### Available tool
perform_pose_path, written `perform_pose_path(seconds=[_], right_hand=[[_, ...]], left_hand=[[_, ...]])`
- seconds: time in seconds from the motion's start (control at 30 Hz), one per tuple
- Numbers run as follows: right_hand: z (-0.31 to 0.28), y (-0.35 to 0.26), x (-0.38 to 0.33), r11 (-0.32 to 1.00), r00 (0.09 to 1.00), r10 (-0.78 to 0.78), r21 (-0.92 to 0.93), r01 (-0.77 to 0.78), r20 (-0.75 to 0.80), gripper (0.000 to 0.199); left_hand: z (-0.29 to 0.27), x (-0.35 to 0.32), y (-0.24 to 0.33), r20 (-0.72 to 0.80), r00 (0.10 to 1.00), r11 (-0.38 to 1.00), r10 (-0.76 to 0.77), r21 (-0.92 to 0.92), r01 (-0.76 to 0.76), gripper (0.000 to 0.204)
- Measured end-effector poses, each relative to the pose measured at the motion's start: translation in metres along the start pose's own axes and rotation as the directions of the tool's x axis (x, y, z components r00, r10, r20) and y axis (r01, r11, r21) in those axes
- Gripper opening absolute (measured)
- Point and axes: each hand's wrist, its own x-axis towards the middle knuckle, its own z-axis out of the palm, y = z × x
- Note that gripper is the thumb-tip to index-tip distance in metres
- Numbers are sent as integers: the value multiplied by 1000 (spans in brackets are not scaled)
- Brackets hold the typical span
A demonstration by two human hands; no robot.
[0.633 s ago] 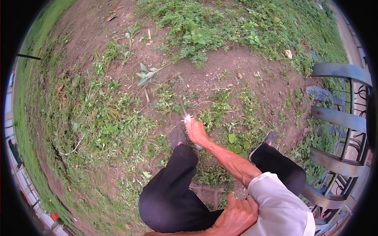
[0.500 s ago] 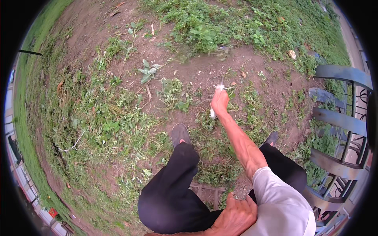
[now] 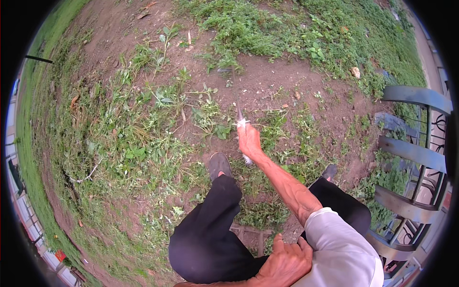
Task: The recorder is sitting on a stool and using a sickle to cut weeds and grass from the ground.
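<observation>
My right hand [image 3: 249, 142] is wrapped round the white handle of a hand hoe [image 3: 239, 114]. The hoe's thin shaft points away from me, with a blurred, greyish blade at its far end. That blade is close to the edge of the green weeds [image 3: 229, 48], over bare soil; whether it touches the ground I cannot tell. Low in view, my left hand [image 3: 285, 262] rests on my lap beside my right sleeve, holding nothing, its fingers loosely bent and apart. Cut or pulled weeds [image 3: 208, 115] lie just left of the hoe.
A curved blue-grey metal railing [image 3: 413, 149] runs along the right. Loose weeds [image 3: 138, 153] cover the ground on the left. My shoes [image 3: 220, 165] are planted either side of my right hand. A pale stone [image 3: 355, 72] sits by the far-right growth, and brickwork [image 3: 260, 234] shows between my legs.
My right hand has come left and nearer to me with the hoe. Several leafy weeds have shifted left from the soil ahead. My left hand has stayed in place.
</observation>
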Motion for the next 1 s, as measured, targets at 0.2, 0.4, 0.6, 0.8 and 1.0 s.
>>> perform_pose_path(seconds=[0.2,0.4,0.6,0.8,1.0], right_hand=[[-27,42,97,977,947,211,27,-211,-242,42],[56,-20,-80,998,846,-37,54,10,531,32],[10,20,20,980,985,128,170,-108,-113,35],[-63,64,198,978,810,193,45,-203,-554,54],[51,-27,7,999,977,20,-54,-9,212,42]], left_hand=[[-4,5,0,-5,1000,999,0,-50,-1,10],[0,7,-6,56,998,1000,-4,-26,5,20],[-5,-3,-13,70,996,996,-49,-67,54,29],[-4,4,-16,22,999,984,-40,-173,43,29],[-16,10,-17,91,995,992,-32,-118,43,30]])
